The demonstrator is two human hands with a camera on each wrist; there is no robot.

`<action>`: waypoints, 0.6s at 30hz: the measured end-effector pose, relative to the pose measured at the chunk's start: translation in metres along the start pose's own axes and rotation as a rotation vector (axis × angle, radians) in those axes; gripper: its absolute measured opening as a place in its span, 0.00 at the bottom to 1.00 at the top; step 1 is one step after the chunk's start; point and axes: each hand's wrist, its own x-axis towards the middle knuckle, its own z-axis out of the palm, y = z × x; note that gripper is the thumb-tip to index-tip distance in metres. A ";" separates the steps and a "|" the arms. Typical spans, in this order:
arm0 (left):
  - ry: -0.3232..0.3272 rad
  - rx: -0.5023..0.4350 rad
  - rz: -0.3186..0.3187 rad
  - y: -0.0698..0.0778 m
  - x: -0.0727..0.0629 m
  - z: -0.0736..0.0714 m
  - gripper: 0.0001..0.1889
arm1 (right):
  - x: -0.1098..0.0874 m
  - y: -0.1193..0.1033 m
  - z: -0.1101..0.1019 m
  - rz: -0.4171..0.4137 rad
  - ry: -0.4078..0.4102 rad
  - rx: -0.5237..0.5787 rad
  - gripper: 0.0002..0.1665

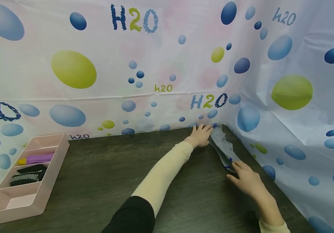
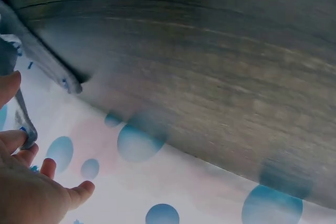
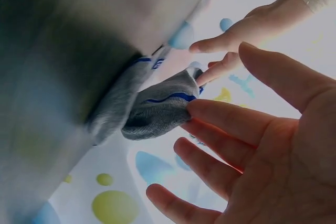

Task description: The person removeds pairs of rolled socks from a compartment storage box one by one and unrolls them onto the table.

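Observation:
A pair of grey socks (image 1: pixel 222 145) with blue marks lies in the back right corner of the dark table. Fingers spread, my left hand (image 1: pixel 200 135) touches the far end of the socks; the left wrist view shows its fingertips at a grey sock tip (image 2: pixel 30 136). My right hand (image 1: pixel 247 179) reaches the near end with fairly straight fingers. In the right wrist view its forefinger touches the upper sock (image 3: pixel 163 106), while the thumb stands apart. The other sock (image 3: pixel 116 98) lies beside it along the tabletop.
A pink divided tray (image 1: pixel 54 165) stands at the left. Its compartments hold a purple tube-like item with a yellow end (image 1: pixel 37 159) and dark folded fabric (image 1: pixel 28 174). A white dotted sheet (image 1: pixel 155 58) rises behind the table and along its right side.

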 end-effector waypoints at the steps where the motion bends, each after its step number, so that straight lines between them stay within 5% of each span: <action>1: 0.004 0.000 0.006 -0.001 -0.002 -0.002 0.38 | -0.001 -0.003 -0.001 -0.008 0.009 -0.007 0.39; 11: 0.067 -0.020 0.083 -0.022 -0.024 -0.006 0.38 | -0.013 -0.024 -0.001 -0.102 0.071 -0.048 0.37; 18: 0.054 -0.017 0.084 -0.040 -0.046 -0.009 0.38 | -0.015 -0.038 -0.001 -0.145 0.058 -0.014 0.35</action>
